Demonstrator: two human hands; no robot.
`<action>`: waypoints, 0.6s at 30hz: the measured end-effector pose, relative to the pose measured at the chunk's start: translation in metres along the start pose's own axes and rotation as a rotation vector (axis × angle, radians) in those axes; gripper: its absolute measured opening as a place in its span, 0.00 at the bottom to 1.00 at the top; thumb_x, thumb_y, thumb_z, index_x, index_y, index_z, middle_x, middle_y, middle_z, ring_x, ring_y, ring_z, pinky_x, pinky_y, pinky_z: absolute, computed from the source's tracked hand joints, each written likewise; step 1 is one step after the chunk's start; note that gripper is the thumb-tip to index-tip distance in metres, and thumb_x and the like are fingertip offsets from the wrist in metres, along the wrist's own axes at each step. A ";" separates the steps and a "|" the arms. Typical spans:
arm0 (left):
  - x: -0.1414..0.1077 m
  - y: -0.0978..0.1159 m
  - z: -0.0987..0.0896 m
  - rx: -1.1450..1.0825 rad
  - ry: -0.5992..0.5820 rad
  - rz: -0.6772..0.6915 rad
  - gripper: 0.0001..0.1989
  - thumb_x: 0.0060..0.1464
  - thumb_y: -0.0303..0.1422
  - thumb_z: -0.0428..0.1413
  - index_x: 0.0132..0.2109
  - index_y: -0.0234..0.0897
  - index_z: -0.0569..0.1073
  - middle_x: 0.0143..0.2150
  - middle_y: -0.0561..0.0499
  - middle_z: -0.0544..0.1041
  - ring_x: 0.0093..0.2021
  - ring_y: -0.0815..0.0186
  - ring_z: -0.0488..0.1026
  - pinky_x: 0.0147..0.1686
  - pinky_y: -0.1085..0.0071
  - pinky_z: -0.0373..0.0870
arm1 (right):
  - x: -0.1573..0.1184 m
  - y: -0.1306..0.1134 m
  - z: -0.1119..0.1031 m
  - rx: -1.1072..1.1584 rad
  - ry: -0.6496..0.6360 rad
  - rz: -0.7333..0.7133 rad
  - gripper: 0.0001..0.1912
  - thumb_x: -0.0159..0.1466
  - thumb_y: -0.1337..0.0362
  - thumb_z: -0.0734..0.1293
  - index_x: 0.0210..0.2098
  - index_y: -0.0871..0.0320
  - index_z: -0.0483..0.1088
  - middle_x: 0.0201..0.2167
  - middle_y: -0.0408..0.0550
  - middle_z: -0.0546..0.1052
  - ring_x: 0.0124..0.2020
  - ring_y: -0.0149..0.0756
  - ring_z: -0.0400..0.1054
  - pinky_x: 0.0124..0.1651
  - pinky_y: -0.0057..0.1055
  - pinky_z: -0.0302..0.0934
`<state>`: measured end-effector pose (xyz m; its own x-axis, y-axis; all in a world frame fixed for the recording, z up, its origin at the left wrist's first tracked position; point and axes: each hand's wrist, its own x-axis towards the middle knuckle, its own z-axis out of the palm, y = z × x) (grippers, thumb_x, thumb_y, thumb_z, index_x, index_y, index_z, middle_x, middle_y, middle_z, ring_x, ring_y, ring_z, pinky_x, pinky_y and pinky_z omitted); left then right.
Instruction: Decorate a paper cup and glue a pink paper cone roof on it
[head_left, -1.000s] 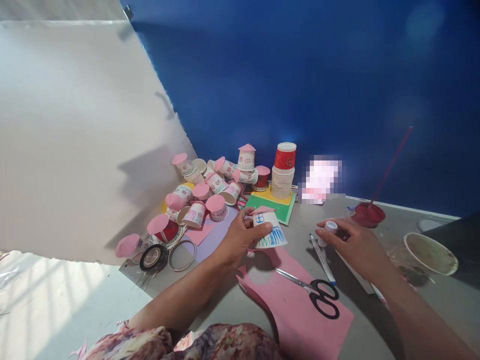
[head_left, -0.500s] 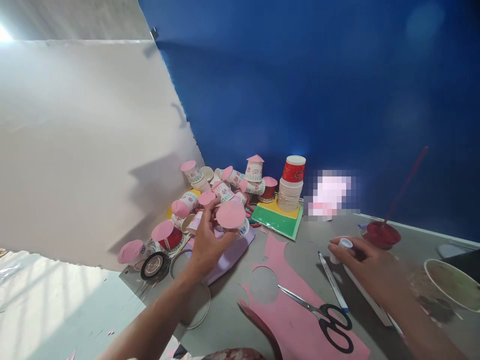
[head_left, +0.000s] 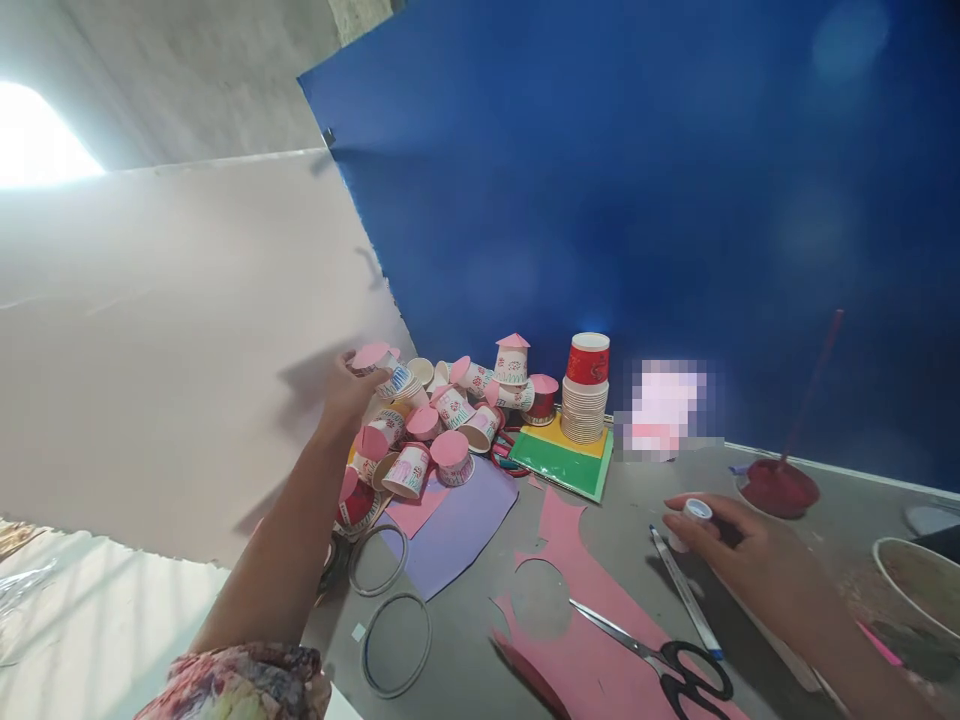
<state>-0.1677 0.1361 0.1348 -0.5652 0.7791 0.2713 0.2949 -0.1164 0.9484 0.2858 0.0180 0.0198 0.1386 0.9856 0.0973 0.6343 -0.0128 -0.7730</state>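
Observation:
My left hand (head_left: 346, 400) is closed round a paper cup (head_left: 399, 376) with a pink paper disc on top, at the left back of the cup pile. Beside and below it lie several patterned paper cups (head_left: 409, 470) with pink discs or cones. Near the table's right side, my right hand (head_left: 746, 550) grips a small white tube (head_left: 697, 512), seen from its round top end. A white marker (head_left: 686, 590) with a blue end lies just left of that hand. Black-handled scissors (head_left: 630, 640) rest on pink paper (head_left: 600, 600) with a round hole cut in it.
A stack of paper cups (head_left: 583, 410) stands on a green and yellow packet (head_left: 566, 462). Two grey rings (head_left: 396, 690) and purple paper (head_left: 465, 530) lie at the left front. On the right are a dark red dish (head_left: 780, 490) with a stick and a bowl (head_left: 892, 548).
My left hand has moved left and back to the pile, carrying the disc-topped cup. My right hand still holds the white tube. The view has shifted slightly.

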 end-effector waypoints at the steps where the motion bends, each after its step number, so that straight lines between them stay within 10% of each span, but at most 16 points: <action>1: -0.001 0.000 0.003 0.004 -0.015 -0.005 0.38 0.35 0.28 0.70 0.56 0.35 0.68 0.50 0.41 0.78 0.49 0.54 0.78 0.45 0.60 0.76 | 0.000 0.000 0.000 0.006 -0.003 0.004 0.22 0.55 0.41 0.67 0.34 0.50 0.82 0.23 0.46 0.80 0.24 0.45 0.74 0.27 0.37 0.62; 11: -0.038 -0.003 0.054 -0.061 -0.281 -0.066 0.38 0.40 0.27 0.72 0.59 0.35 0.69 0.45 0.45 0.80 0.42 0.58 0.80 0.41 0.62 0.78 | -0.001 -0.011 -0.003 -0.034 -0.040 0.045 0.24 0.55 0.41 0.65 0.34 0.52 0.81 0.24 0.47 0.80 0.28 0.46 0.74 0.33 0.39 0.63; 18: -0.012 0.011 0.022 0.089 -0.065 -0.013 0.47 0.45 0.23 0.70 0.69 0.32 0.60 0.50 0.46 0.73 0.47 0.61 0.72 0.54 0.56 0.69 | -0.004 -0.011 -0.010 -0.039 -0.077 0.074 0.16 0.61 0.46 0.65 0.37 0.46 0.80 0.28 0.50 0.81 0.31 0.49 0.74 0.36 0.43 0.63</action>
